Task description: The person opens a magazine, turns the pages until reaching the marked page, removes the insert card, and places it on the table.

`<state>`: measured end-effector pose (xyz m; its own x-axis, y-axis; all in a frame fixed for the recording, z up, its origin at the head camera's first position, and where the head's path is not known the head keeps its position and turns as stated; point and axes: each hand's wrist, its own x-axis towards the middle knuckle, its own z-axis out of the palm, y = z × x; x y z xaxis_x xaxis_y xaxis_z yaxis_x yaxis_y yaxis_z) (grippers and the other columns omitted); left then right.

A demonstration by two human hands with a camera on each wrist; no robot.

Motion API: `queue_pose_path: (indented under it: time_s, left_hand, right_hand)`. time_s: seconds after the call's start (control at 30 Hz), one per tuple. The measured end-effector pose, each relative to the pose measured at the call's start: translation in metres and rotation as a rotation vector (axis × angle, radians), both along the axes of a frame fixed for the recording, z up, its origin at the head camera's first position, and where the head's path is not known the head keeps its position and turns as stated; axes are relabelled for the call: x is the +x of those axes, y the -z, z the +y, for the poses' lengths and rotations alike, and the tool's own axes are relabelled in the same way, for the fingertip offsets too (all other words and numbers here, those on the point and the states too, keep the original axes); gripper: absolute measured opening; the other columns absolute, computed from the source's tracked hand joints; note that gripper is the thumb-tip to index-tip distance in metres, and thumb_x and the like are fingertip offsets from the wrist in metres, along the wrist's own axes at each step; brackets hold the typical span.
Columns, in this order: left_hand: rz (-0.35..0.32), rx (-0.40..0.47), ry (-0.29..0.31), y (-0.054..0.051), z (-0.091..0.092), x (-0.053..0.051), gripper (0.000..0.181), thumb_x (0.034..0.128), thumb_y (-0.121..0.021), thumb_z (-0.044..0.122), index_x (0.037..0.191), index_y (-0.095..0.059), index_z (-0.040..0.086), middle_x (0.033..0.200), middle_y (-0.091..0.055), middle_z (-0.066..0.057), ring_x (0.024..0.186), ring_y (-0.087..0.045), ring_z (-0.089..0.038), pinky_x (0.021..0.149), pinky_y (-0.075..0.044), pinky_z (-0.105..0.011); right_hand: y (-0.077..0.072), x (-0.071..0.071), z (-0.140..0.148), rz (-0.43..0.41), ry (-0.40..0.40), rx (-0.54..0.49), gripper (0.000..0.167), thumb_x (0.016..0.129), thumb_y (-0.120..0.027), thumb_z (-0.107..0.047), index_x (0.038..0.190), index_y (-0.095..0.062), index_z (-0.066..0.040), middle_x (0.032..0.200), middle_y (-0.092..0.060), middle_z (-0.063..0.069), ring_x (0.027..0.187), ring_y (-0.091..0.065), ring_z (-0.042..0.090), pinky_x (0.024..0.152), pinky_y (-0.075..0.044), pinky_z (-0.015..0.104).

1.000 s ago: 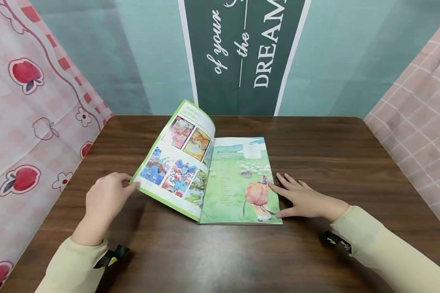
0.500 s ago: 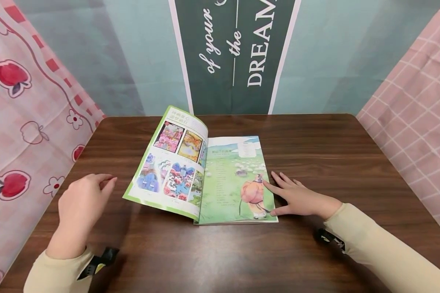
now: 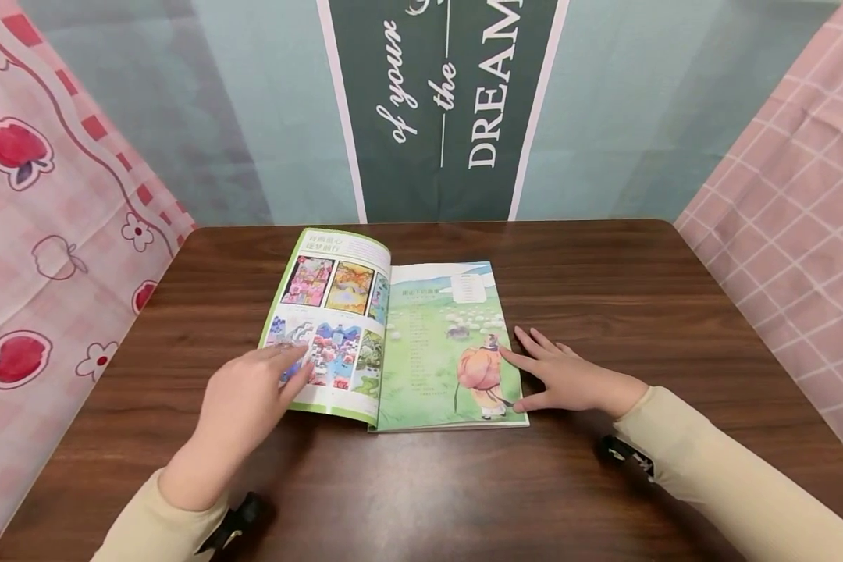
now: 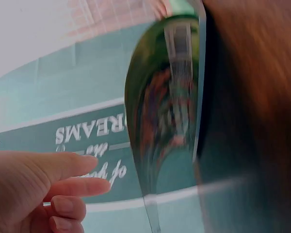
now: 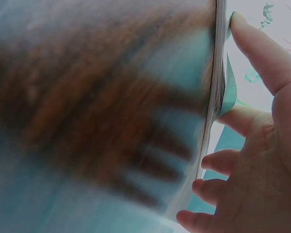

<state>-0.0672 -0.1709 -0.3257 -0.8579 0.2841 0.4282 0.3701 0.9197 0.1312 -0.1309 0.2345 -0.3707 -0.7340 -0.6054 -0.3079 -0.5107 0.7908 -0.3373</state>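
An open magazine (image 3: 457,343) with colourful illustrated pages lies on the dark wooden table. Its left leaf (image 3: 330,398) curves up off the tabletop. Over the outer part of that leaf hovers my left hand (image 3: 246,398), holding nothing. In the left wrist view its thumb and index finger (image 4: 89,187) point forward and the other fingers bend loosely; a gap shows between them and the glossy cover (image 4: 167,107). My right hand (image 3: 569,378) rests with fingers spread at the right page's outer edge, thumb and index finger on the page, the others (image 5: 208,191) beyond it.
The brown table (image 3: 407,499) runs beneath everything and reflects light at the front. A teal curtain with a dark lettered panel (image 3: 439,117) hangs behind it. Pink patterned cloth (image 3: 49,234) stands at the left, and pink checked cloth (image 3: 801,195) at the right.
My left hand let go of the left leaf's lower corner, drew away left, then came back rightward over it. The leaf sank lower towards the table. The right hand kept its place on the page.
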Motion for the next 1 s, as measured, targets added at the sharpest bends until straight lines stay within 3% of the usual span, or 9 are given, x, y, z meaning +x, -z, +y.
queue_pose_path:
  time_s: [0.13, 0.23, 0.4, 0.53, 0.7, 0.83, 1.0]
  left_hand:
    - [-0.008, 0.006, 0.043, 0.008, 0.013, -0.002, 0.024, 0.0808, -0.071, 0.025, 0.100, -0.073, 0.010, 0.078, -0.067, -0.007, 0.069, -0.063, -0.027, 0.057, -0.048, -0.042]
    - [-0.022, 0.016, 0.067, 0.010, 0.023, -0.004, 0.024, 0.0804, -0.072, 0.025, 0.100, -0.073, 0.010, 0.083, -0.069, -0.007, 0.075, -0.064, -0.027, 0.062, -0.049, -0.042]
    - [-0.056, 0.029, 0.106, 0.012, 0.038, -0.007, 0.023, 0.0810, -0.072, 0.025, 0.098, -0.073, 0.010, 0.077, -0.067, -0.005, 0.068, -0.063, -0.025, 0.058, -0.048, -0.040]
    - [-0.092, 0.051, 0.146, 0.012, 0.054, -0.010, 0.021, 0.0823, -0.071, 0.026, 0.097, -0.073, 0.011, 0.081, -0.068, -0.004, 0.069, -0.064, -0.021, 0.059, -0.049, -0.038]
    - [-0.139, 0.080, 0.200, 0.013, 0.078, -0.017, 0.024, 0.0842, -0.069, 0.028, 0.099, -0.073, 0.011, 0.085, -0.069, -0.004, 0.074, -0.065, -0.020, 0.063, -0.050, -0.037]
    - [-0.199, 0.120, 0.210, 0.015, 0.098, -0.025, 0.027, 0.0869, -0.065, 0.033, 0.104, -0.073, 0.013, 0.091, -0.070, -0.004, 0.078, -0.066, -0.019, 0.063, -0.050, -0.037]
    - [-0.261, 0.162, 0.212, 0.016, 0.124, -0.035, 0.031, 0.0888, -0.062, 0.037, 0.110, -0.071, 0.016, 0.085, -0.069, -0.001, 0.068, -0.062, -0.013, 0.055, -0.047, -0.031]
  right_hand:
    - [0.001, -0.001, -0.002, 0.036, 0.003, -0.002, 0.084, 0.080, -0.061, -0.059, 0.144, -0.037, -0.010, 0.150, -0.012, 0.027, 0.135, -0.008, 0.046, 0.095, -0.018, 0.069]
    - [0.001, -0.002, -0.005, 0.076, 0.011, -0.002, 0.076, 0.082, -0.062, -0.052, 0.141, -0.041, -0.011, 0.149, -0.016, 0.027, 0.135, -0.011, 0.046, 0.095, -0.020, 0.069]
    - [0.003, -0.007, -0.011, 0.211, -0.008, 0.005, 0.049, 0.088, -0.064, -0.028, 0.132, -0.054, -0.010, 0.144, -0.029, 0.027, 0.132, -0.024, 0.046, 0.093, -0.030, 0.064]
    - [0.002, -0.013, -0.014, 0.294, -0.010, -0.049, 0.030, 0.088, -0.064, -0.014, 0.117, -0.066, -0.006, 0.139, -0.038, 0.027, 0.126, -0.034, 0.047, 0.091, -0.035, 0.061]
    - [0.000, -0.018, -0.016, 0.246, 0.038, -0.142, 0.022, 0.089, -0.063, -0.018, 0.101, -0.071, -0.003, 0.135, -0.042, 0.028, 0.126, -0.034, 0.047, 0.094, -0.033, 0.060]
    - [-0.001, -0.021, -0.017, 0.222, 0.047, -0.157, 0.019, 0.090, -0.061, -0.020, 0.095, -0.071, -0.005, 0.135, -0.042, 0.028, 0.126, -0.034, 0.047, 0.095, -0.034, 0.057]
    - [-0.002, -0.022, -0.019, 0.206, 0.061, -0.162, 0.018, 0.091, -0.061, -0.020, 0.093, -0.071, -0.006, 0.135, -0.041, 0.029, 0.126, -0.035, 0.046, 0.095, -0.035, 0.055]
